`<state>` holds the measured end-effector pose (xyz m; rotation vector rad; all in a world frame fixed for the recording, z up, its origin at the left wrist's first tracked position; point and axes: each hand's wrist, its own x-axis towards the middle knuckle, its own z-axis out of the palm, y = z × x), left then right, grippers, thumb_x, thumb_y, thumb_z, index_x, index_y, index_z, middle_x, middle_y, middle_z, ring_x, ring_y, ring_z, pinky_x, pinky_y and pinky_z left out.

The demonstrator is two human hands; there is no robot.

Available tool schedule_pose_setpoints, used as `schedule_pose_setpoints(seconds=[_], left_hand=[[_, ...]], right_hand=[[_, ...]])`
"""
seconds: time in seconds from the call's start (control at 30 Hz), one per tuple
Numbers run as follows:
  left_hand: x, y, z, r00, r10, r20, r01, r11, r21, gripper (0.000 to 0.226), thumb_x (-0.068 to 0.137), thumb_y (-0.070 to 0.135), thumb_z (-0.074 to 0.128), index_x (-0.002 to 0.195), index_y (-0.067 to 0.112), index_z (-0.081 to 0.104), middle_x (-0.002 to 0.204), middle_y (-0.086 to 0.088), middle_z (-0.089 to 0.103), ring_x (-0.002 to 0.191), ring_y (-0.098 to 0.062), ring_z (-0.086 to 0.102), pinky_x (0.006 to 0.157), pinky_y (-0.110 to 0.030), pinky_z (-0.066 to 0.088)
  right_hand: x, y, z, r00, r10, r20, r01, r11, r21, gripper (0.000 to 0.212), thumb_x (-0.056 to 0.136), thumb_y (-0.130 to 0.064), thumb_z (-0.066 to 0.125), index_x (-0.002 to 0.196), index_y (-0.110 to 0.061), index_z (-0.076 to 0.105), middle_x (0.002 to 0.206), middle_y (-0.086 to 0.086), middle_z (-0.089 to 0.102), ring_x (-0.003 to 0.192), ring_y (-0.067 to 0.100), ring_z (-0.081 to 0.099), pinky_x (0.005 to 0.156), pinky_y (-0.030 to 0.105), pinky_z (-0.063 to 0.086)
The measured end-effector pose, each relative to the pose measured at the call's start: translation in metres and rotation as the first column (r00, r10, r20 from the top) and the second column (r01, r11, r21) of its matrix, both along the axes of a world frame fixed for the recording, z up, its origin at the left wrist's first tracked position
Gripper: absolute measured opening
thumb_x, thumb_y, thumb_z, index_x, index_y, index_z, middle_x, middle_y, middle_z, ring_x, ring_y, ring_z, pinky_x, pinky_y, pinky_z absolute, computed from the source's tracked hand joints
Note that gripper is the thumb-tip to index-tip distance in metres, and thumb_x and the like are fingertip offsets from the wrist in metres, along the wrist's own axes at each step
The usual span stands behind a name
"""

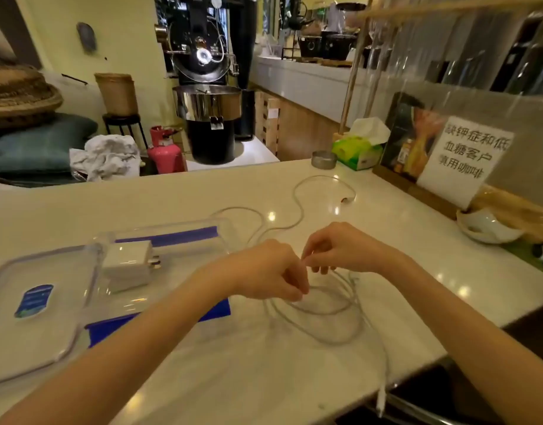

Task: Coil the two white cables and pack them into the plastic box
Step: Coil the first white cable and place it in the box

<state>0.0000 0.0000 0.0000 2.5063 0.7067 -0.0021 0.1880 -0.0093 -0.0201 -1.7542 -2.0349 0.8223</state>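
My left hand [271, 269] and my right hand [340, 248] meet over the white counter, both pinching a thin white cable [328, 326] that hangs in loose loops below them. One end trails off the counter's near edge. A second white cable [298, 207] snakes across the counter behind my hands, its plug lying at the far right. The clear plastic box [172, 237] with blue clips sits to the left and holds a white charger [127, 262]. Its clear lid [40, 305] lies further left.
A metal tin [324, 160], a green tissue box [357, 151] and a framed sign with a paper note [460, 154] stand at the back right. A white bowl [486, 227] sits at the right edge. A coffee roaster [207, 87] stands beyond the counter.
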Motion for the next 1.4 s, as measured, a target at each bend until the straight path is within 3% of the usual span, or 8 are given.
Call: schedule_pose_setpoints(seconds=[0.17,0.37,0.6,0.73,0.87,1.07,1.23,1.4], left_hand=[[-0.008,-0.018,-0.022,0.996,-0.048,-0.077,0.057,0.991,0.120,0.028,0.078,0.026,0.067,0.106,0.025,0.064,0.105,0.004,0.064,0.088,-0.006,0.052,0.081,-0.022,0.044],[-0.005,-0.027,-0.040,0.997,-0.067,-0.049,0.076,0.978,0.196,0.026,0.078,0.028,0.066,0.104,0.025,0.066,0.105,0.003,0.067,0.091,-0.012,0.059,0.080,-0.031,0.049],[-0.006,-0.024,-0.034,0.967,0.059,0.246,-0.085,0.991,0.099,0.016,0.081,0.024,0.065,0.093,0.017,0.072,0.087,-0.002,0.073,0.073,-0.007,0.061,0.071,-0.020,0.049],[0.000,-0.024,-0.019,0.837,0.207,0.507,-0.247,0.969,0.013,0.011,0.079,0.021,0.067,0.085,0.017,0.074,0.073,-0.004,0.074,0.065,-0.010,0.062,0.061,-0.014,0.045],[0.005,-0.017,-0.002,0.670,0.354,0.653,-0.365,0.922,-0.125,0.009,0.079,0.019,0.067,0.084,0.017,0.074,0.069,0.000,0.072,0.066,-0.004,0.065,0.067,-0.014,0.050],[-0.003,0.002,0.011,0.390,0.546,0.742,-0.329,0.835,-0.442,0.009,0.080,0.016,0.064,0.080,0.023,0.071,0.067,0.007,0.072,0.067,-0.006,0.069,0.056,-0.016,0.053],[-0.011,0.011,0.014,0.201,0.651,0.732,-0.282,0.754,-0.594,0.010,0.082,0.016,0.061,0.084,0.020,0.070,0.067,0.008,0.074,0.069,-0.011,0.071,0.056,-0.018,0.055],[-0.012,0.008,0.013,0.135,0.687,0.714,-0.217,0.724,-0.655,0.011,0.083,0.014,0.060,0.082,0.019,0.070,0.069,0.002,0.075,0.068,-0.015,0.072,0.057,-0.017,0.054]], right_hand=[[-0.012,-0.018,-0.021,0.997,0.080,-0.006,-0.080,0.997,0.020,0.005,0.074,-0.020,0.070,0.078,-0.019,0.072,0.071,-0.004,0.072,0.063,0.002,0.064,0.059,0.012,0.049],[-0.012,-0.027,-0.027,0.997,0.070,-0.011,-0.068,0.993,0.098,0.007,0.071,-0.017,0.072,0.078,-0.019,0.074,0.073,-0.005,0.071,0.068,0.002,0.063,0.066,0.017,0.050],[0.002,-0.028,-0.020,0.963,0.021,-0.270,-0.019,1.000,0.011,0.012,0.085,-0.011,0.058,0.088,-0.008,0.070,0.072,0.006,0.072,0.066,0.016,0.068,0.066,0.022,0.055],[0.015,-0.026,-0.002,0.913,-0.031,-0.407,0.034,0.999,-0.001,0.020,0.091,-0.017,0.050,0.091,-0.011,0.070,0.072,0.007,0.074,0.068,0.021,0.070,0.064,0.020,0.055],[0.030,-0.021,0.013,0.844,-0.085,-0.530,0.105,0.994,0.007,0.034,0.094,-0.031,0.042,0.087,-0.018,0.072,0.077,0.009,0.075,0.075,0.024,0.071,0.066,0.018,0.054],[0.044,-0.003,0.007,0.688,-0.119,-0.716,0.223,0.973,0.053,0.041,0.097,-0.018,0.030,0.092,-0.016,0.071,0.093,0.004,0.074,0.098,0.017,0.065,0.093,0.034,0.042],[0.036,0.004,-0.007,0.821,-0.132,-0.555,0.197,0.979,0.059,0.020,0.087,-0.014,0.055,0.097,-0.022,0.070,0.097,-0.011,0.073,0.095,0.000,0.063,0.073,0.012,0.049],[0.024,0.015,-0.014,0.774,-0.145,-0.616,0.203,0.979,0.025,0.019,0.084,-0.021,0.063,0.103,-0.025,0.065,0.096,-0.007,0.073,0.092,0.002,0.065,0.066,0.008,0.049]])
